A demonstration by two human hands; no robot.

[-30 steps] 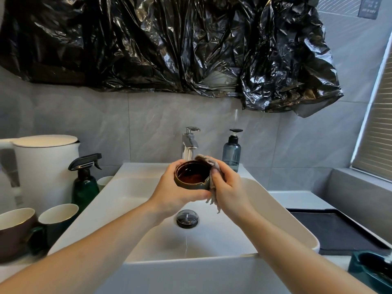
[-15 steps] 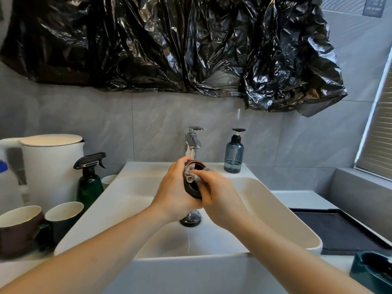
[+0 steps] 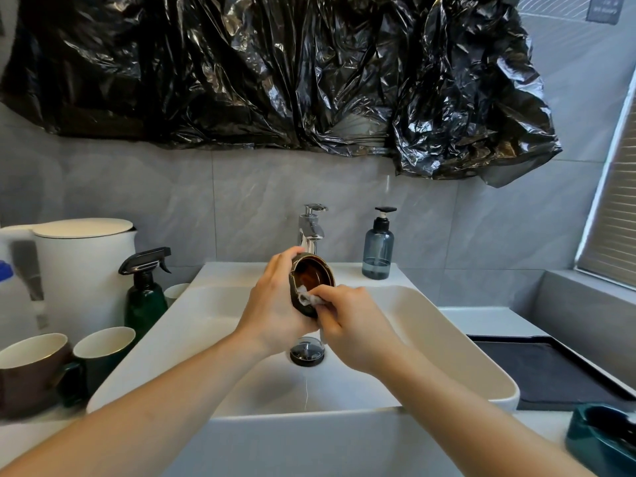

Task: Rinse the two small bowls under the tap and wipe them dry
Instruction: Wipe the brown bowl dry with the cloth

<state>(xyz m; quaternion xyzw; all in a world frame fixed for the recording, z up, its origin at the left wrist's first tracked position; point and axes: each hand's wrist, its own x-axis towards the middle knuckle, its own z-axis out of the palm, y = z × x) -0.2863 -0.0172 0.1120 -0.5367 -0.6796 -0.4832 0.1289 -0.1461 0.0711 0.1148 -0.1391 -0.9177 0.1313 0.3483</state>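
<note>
Both of your hands are up over the white sink (image 3: 447, 325), just in front of the chrome tap (image 3: 311, 228). Your left hand (image 3: 275, 308) is wrapped round the outside of a small brown bowl (image 3: 311, 280), holding it tipped on its side so the glossy inside faces right and towards you. Your right hand (image 3: 354, 325) pinches a crumpled white cloth (image 3: 308, 299) between thumb and fingertips and presses it against the bowl's lower rim. Below the hands sits the round drain plug (image 3: 307, 351). A blue-grey soap dispenser (image 3: 378, 247) stands on the sink ledge right of the tap. On the counter to your left are a white kettle (image 3: 82, 270), a green spray bottle (image 3: 144, 294) and two mugs (image 3: 99, 352). A dark mat (image 3: 537, 370) lies to your right.
</note>
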